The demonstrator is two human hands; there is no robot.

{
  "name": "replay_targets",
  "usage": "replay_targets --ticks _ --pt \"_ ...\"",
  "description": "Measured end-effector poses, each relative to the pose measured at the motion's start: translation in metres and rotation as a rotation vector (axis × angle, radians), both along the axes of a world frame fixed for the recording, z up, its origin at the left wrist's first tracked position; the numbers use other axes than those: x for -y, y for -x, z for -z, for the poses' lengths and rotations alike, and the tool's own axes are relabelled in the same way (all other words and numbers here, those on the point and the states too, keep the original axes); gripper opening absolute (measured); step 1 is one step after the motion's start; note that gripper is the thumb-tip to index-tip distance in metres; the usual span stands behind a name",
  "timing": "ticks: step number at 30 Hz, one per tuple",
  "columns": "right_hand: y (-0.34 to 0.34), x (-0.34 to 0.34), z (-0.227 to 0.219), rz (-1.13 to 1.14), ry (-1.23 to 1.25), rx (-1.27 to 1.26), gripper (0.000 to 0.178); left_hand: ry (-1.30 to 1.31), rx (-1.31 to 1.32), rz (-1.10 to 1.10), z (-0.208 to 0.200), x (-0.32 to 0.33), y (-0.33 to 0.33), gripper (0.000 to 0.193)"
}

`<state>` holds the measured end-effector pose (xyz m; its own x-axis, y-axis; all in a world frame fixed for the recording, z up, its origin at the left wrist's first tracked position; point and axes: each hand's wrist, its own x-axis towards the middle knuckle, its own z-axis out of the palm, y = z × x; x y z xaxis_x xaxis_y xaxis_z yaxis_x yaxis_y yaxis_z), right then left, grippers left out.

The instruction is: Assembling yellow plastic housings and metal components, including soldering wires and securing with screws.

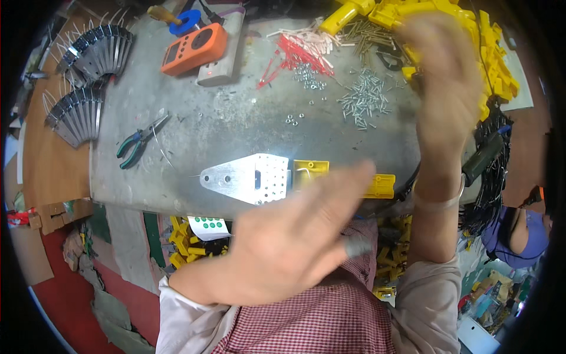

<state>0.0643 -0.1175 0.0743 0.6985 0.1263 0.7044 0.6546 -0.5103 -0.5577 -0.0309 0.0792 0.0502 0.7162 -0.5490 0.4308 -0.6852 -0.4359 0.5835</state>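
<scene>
A tapered silver metal plate (pixel 236 179) with rows of small holes lies near the front edge of the table. Right of it sits an open yellow plastic housing (pixel 311 169), with a pale wire end showing inside. My left hand (pixel 283 242) reaches across both, covering the housing's middle; its fingers are stretched out, a grey wrap on one. Whether it touches the housing I cannot tell. At the far right my right hand (pixel 445 82) is raised near a heap of yellow plastic parts (pixel 498 59); motion smears its fingers, so what they hold is unclear.
Loose screws (pixel 364 97), small nuts (pixel 309 76) and red sleeves (pixel 298 54) lie in piles at the back. Pliers (pixel 138 141) rest at left. An orange device (pixel 194 49) leans on a power strip (pixel 224 59). Bundled metal pieces (pixel 76 115) stand far left; black cables (pixel 486 177) hang right.
</scene>
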Motion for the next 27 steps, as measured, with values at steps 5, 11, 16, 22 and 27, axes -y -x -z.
replay_targets --ticks 5,11,16,22,27 --pt "0.037 0.002 0.008 -0.178 0.172 -0.220 0.021 -0.303 0.024 -0.099 0.036 0.008 0.043 0.062" --pt "0.097 0.003 0.056 -0.177 0.266 -0.389 0.020 -0.267 0.178 -0.204 0.050 -0.004 0.040 0.034" --pt "0.099 -0.005 0.061 -0.137 0.398 -0.427 0.028 -0.309 0.254 -0.248 0.054 -0.001 0.044 0.027" --pt "0.095 -0.004 0.068 -0.142 0.464 -0.430 0.030 -0.324 0.213 -0.266 0.054 0.007 0.047 0.020" --pt "0.092 -0.005 0.070 -0.170 0.550 -0.363 0.031 -0.426 0.206 -0.183 0.054 0.008 0.046 0.023"
